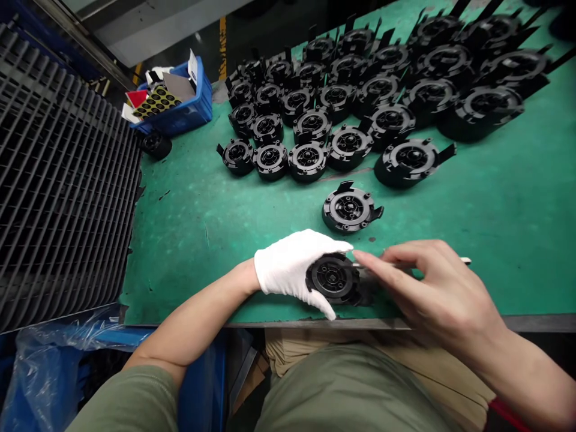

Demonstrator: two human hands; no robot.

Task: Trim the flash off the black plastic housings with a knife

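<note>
My left hand [290,265], in a white glove, grips a round black plastic part [333,278] at the near edge of the green mat [189,228]. My bare right hand [443,288] pinches a thin metal tool [465,261] whose tip reaches the part's right side. Just beyond lies a single black round part [350,209] with a side tab.
Several rows of the same black round parts [360,90] fill the far half of the mat. A blue bin [173,99] with sticker sheets stands at the far left, one black part [155,145] beside it. A dark slatted rack [63,180] runs along the left.
</note>
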